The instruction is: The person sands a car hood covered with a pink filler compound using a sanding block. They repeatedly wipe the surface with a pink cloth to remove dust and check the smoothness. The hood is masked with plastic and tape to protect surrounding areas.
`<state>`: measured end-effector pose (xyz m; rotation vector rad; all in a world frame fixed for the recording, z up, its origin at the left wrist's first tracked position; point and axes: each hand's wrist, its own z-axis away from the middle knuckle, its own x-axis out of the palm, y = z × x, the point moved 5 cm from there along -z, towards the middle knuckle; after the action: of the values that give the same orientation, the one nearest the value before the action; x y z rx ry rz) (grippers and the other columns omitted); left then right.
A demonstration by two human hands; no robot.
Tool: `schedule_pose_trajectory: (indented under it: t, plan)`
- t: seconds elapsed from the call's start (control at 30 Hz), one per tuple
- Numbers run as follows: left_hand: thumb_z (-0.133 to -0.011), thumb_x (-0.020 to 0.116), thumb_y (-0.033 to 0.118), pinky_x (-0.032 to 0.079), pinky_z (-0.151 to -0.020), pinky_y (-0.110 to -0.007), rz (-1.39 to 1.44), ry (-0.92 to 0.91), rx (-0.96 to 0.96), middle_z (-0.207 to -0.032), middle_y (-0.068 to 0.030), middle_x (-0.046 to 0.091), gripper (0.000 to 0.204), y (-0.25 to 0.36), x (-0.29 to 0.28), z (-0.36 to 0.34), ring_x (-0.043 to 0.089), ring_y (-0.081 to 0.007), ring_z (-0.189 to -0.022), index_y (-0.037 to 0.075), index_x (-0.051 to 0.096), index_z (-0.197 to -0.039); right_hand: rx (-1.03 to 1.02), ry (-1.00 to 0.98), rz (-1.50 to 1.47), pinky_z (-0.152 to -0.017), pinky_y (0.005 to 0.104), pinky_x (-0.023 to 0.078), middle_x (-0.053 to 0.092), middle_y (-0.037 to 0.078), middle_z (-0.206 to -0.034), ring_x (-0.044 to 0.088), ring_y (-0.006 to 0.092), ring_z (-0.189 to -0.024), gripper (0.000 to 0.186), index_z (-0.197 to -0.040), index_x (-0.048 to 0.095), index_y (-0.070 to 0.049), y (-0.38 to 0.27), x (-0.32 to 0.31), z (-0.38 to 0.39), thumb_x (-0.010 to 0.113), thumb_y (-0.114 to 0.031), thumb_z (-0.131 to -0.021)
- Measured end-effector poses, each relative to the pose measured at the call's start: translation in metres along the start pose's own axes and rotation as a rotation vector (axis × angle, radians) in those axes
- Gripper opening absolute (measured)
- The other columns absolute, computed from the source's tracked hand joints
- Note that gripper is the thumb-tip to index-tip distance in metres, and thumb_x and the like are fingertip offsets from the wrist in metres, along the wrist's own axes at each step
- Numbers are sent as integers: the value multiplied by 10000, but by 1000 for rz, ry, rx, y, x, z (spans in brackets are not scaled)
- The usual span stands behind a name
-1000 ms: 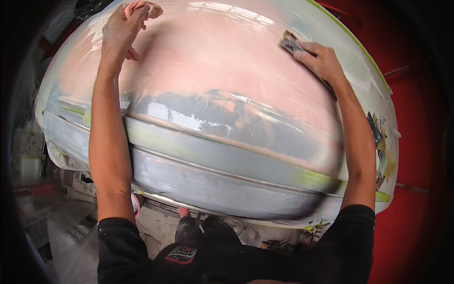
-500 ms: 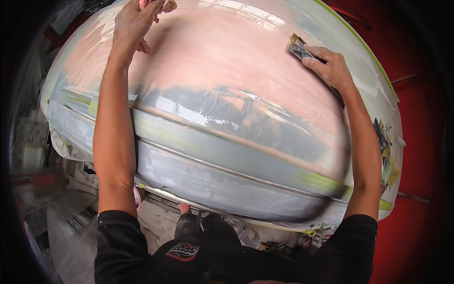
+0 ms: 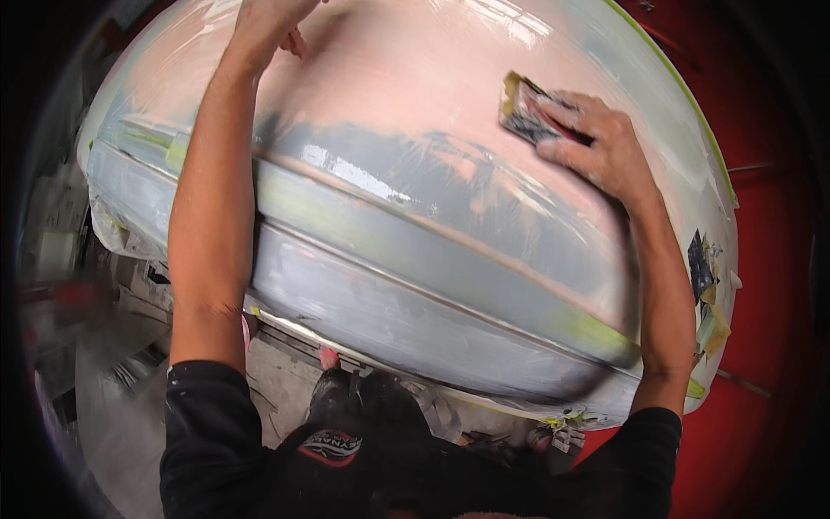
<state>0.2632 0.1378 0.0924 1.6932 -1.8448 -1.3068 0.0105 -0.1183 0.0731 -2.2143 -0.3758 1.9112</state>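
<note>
sanding block (image 3: 529, 114) sits on the pink part of a big curved panel (image 3: 389, 86), above and right of the middle, with the right hand (image 3: 592, 143) wrapped around it, thumb and fingers on opposite sides. the panel is smeared pink, blue-grey and off-white, with a ridge running across its grey lower part and green tape (image 3: 683, 95) along its right edge. torn scraps (image 3: 711, 290) cling near its right end. beyond lies a red surface (image 3: 774, 259); whether floor or wall, i cannot tell. the left side of the room is dim, cluttered and blurred.

the left hand (image 3: 275, 19) is cut off by the upper edge, so i cannot tell how its fingers stand; a bit of pink cloth (image 3: 296, 41) pokes out just beside it. black clothing (image 3: 207, 424) carries a badge (image 3: 332, 446) with pale, partly readable lettering and a red border.
</note>
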Motion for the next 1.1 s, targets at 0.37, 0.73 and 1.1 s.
schedule_pose_trajectory:
  t: [0.37, 0.73, 1.1]
  plan:
    - [-921, 565, 258, 525, -388, -347, -72, 38, -259, -928, -58, 708, 227, 20, -5, 7, 623, -170, -784, 53, 656, -956, 105, -1, 39, -1064, 433, 483, 661, 276, -1319, 629, 419, -1230, 605, -1236, 749, -38, 13, -11, 65, 813, -410, -762]
    - [-902, 593, 243, 570, -437, -378, -42, 28, -127, -930, -120, 722, 244, -15, -17, -3, 697, -240, -790, 21, 668, -967, 77, 15, 140, -1081, 432, 472, 645, 245, -1357, 622, 394, -1236, 634, -1282, 729, -59, 16, -18, 93, 821, -412, -764]
    - [-886, 608, 247, 580, -725, -415, -180, 46, -22, -930, -158, 735, 252, -23, -14, -11, 720, -292, -852, 11, 686, -932, -248, 91, 121, -1000, 440, 489, 638, 231, -1318, 609, 426, -1160, 568, -1301, 713, -94, -45, 42, -88, 758, -429, -844]
